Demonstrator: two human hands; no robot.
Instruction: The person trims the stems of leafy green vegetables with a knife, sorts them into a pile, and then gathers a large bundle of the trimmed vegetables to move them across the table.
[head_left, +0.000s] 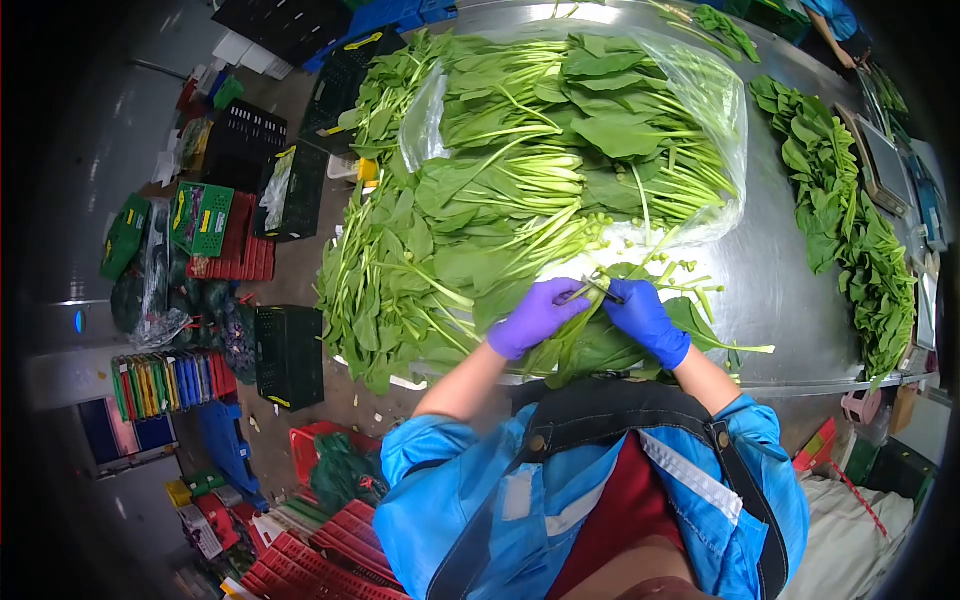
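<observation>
The left hand [530,322], in a purple glove, had its grip closed on a bunch of leafy greens [562,340] at the near edge of the metal bench [775,318]. The right hand [645,322], gloved in blue-violet, met it at the stems — its grip closed around a small dark tool [603,290], mostly hidden. Short cut stem pieces [681,267] lay scattered just beyond the hands. Farther back, a large pile of greens [545,180] rested partly on clear plastic [733,110].
</observation>
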